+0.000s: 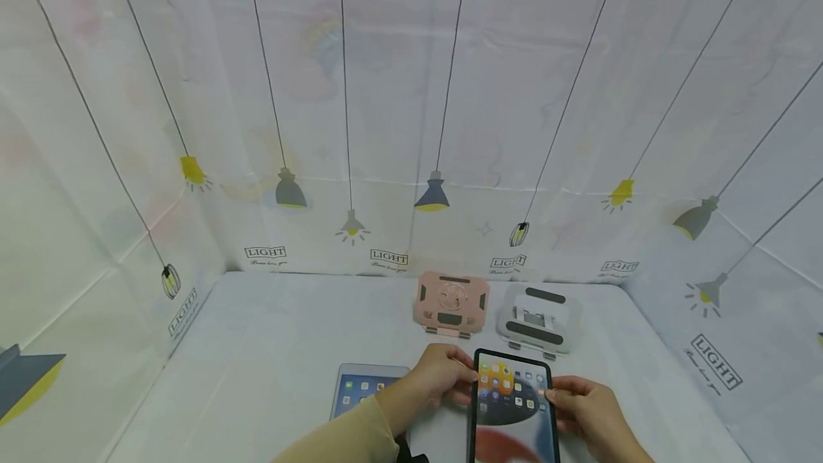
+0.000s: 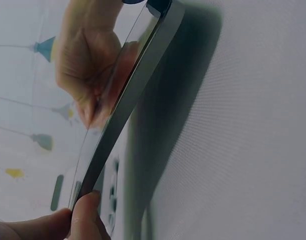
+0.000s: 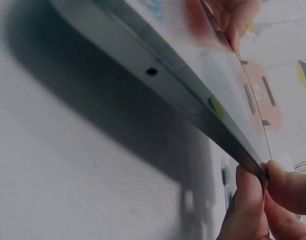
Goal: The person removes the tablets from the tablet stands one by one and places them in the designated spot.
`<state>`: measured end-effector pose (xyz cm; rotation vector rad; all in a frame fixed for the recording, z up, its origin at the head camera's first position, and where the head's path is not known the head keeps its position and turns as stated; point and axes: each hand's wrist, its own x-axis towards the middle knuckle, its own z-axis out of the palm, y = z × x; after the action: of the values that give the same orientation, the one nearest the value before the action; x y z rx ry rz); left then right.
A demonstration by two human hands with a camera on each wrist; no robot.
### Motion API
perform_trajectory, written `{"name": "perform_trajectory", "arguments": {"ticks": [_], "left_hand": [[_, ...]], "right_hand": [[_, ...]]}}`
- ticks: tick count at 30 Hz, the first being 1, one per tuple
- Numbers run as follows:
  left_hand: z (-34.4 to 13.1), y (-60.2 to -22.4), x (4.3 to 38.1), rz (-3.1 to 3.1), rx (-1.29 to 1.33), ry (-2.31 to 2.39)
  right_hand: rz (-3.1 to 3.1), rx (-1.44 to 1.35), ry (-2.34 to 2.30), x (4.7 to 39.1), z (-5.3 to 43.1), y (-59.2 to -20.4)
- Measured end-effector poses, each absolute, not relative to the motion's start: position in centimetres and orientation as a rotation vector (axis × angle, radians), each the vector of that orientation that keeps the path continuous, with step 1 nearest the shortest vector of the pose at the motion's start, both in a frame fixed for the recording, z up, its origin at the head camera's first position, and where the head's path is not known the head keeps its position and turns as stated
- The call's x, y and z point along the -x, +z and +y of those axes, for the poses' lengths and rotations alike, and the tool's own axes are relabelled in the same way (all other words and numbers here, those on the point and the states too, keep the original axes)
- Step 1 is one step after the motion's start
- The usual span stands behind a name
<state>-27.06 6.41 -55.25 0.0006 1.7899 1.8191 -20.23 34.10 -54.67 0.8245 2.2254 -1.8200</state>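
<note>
A black-edged tablet (image 1: 511, 406) with its screen lit is held between both hands, tilted, with its near end beyond the bottom of the head view. At its left edge, my left hand (image 1: 444, 376) pinches it between thumb and fingers. My right hand (image 1: 588, 406) grips the opposite edge, thumb on the screen side. The left wrist view shows the tablet's side (image 2: 123, 100) slanting over the white tabletop, a dark shadow below it. In the right wrist view, right fingers (image 3: 247, 200) pinch the tablet's rim (image 3: 177, 95).
A white tablet (image 1: 350, 391), screen lit, lies to the left, partly covered by my left forearm. Behind the hands sit a pink holder-like plate (image 1: 472, 299) and a pale grey one (image 1: 572, 320) with dark pads. A lamp-printed cloth wall (image 1: 386, 127) encloses the table (image 1: 270, 327).
</note>
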Motion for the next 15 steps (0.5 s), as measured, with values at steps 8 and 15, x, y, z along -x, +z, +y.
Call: {"name": "perform_trajectory", "arguments": {"ticks": [8,15], "left_hand": [[5.98,-55.05,26.55,1.786,0.014,1.789],[5.79,-55.68,26.06,1.798,-0.001,1.791]], "right_hand": [[2.253,-0.841,-1.735,19.73,33.64,-54.83],[2.274,-0.817,-1.691,19.22,33.34,-55.14]]}}
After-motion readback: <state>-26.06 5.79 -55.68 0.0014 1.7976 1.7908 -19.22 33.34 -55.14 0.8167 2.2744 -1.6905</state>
